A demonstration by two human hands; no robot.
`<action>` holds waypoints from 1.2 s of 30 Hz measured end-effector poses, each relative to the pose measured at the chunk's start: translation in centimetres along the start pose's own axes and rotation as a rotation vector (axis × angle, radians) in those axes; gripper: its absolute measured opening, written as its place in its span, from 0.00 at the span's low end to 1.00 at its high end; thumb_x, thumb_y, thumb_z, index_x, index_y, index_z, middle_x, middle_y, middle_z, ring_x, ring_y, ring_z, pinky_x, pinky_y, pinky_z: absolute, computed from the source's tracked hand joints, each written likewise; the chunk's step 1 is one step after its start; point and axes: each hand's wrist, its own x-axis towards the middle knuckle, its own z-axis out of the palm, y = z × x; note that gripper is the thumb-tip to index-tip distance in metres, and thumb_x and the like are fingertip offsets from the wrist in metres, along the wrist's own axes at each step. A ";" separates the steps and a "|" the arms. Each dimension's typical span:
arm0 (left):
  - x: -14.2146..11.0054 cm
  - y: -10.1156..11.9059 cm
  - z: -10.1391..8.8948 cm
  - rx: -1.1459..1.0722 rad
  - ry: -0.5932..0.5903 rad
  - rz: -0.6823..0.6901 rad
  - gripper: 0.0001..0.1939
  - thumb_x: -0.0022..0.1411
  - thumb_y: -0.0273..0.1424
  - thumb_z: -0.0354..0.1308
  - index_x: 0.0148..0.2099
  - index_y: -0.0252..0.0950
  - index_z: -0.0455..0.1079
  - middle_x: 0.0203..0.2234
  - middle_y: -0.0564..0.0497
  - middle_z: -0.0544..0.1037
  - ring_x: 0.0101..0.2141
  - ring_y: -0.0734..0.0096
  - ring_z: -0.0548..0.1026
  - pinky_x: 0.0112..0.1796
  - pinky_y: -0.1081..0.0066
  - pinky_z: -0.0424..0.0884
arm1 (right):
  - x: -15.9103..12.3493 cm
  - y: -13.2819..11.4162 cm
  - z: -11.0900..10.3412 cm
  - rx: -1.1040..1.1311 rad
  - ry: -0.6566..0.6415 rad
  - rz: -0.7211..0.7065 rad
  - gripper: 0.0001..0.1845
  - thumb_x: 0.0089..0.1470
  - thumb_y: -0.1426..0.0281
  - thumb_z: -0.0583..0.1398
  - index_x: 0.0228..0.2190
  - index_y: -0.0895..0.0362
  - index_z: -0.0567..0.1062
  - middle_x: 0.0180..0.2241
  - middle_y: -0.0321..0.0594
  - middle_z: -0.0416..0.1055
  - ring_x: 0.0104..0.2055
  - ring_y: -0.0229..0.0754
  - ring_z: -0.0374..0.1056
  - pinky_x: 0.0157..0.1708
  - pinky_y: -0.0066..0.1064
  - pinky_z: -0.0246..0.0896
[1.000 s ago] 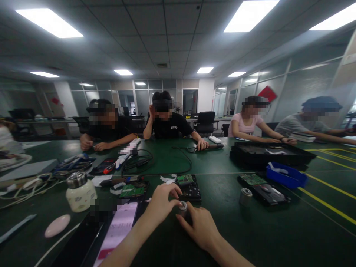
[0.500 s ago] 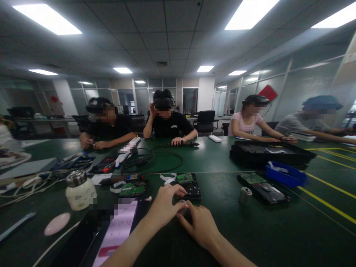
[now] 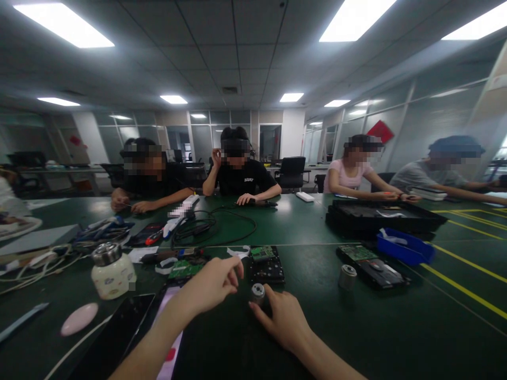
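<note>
A small cylindrical metal motor (image 3: 258,292) stands upright on the green table, its round end face up. My right hand (image 3: 285,317) grips its side between the thumb and fingers. To the left my left hand (image 3: 216,284) hovers apart from the motor, fingers loosely bent and holding nothing. Just beyond both hands lies a hard drive (image 3: 268,270) with a green circuit board. A second metal motor (image 3: 347,277) stands farther right, beside another hard drive (image 3: 376,269). Partly behind my left arm is one more green circuit board (image 3: 184,270).
On the left are a cream bottle (image 3: 113,274), a pink oval object (image 3: 80,319), a black phone (image 3: 119,332) and a white cable. A blue bin (image 3: 406,250) and black trays (image 3: 386,221) stand at the right. Several people sit across the table (image 3: 443,327).
My left hand has come off the motor and moved left, uncovering its top. My right hand stays at the motor's side.
</note>
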 end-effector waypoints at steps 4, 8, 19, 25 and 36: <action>-1.4 -0.7 -0.5 0.289 -0.154 -0.251 0.19 0.39 0.14 0.52 0.34 0.38 0.65 0.22 0.56 0.74 0.25 0.70 0.74 0.25 0.77 0.61 | 0.1 -0.1 -0.2 -0.011 -0.015 0.007 0.14 0.58 0.58 0.51 0.36 0.54 0.69 0.29 0.38 0.74 0.28 0.43 0.69 0.27 0.29 0.52; -1.0 -1.2 1.3 0.387 -0.161 -0.336 0.22 0.29 0.11 0.55 0.29 0.37 0.65 0.24 0.54 0.74 0.27 0.66 0.73 0.26 0.74 0.62 | 0.0 -0.1 -0.2 -0.009 -0.014 0.008 0.15 0.58 0.57 0.51 0.36 0.54 0.69 0.29 0.38 0.74 0.29 0.44 0.69 0.28 0.30 0.52; 0.1 -3.4 1.9 0.431 -0.147 -0.388 0.25 0.19 0.13 0.66 0.24 0.37 0.66 0.24 0.56 0.73 0.29 0.63 0.75 0.26 0.75 0.63 | 0.1 0.1 -0.1 -0.003 -0.018 0.011 0.16 0.59 0.56 0.50 0.38 0.54 0.68 0.30 0.38 0.75 0.29 0.44 0.69 0.28 0.30 0.51; -0.1 -2.8 1.6 0.394 -0.153 -0.322 0.22 0.27 0.11 0.62 0.27 0.37 0.69 0.24 0.56 0.74 0.25 0.68 0.73 0.23 0.76 0.61 | -0.1 -0.1 -0.1 -0.016 -0.012 0.009 0.15 0.58 0.57 0.50 0.36 0.55 0.68 0.30 0.39 0.75 0.30 0.44 0.69 0.28 0.30 0.51; 1.4 0.8 3.2 0.176 0.170 0.176 0.16 0.57 0.19 0.47 0.44 0.39 0.65 0.34 0.51 0.74 0.38 0.70 0.70 0.40 0.73 0.63 | 0.0 0.2 0.2 0.033 -0.024 -0.001 0.14 0.58 0.58 0.51 0.36 0.54 0.68 0.31 0.38 0.75 0.31 0.44 0.70 0.29 0.29 0.52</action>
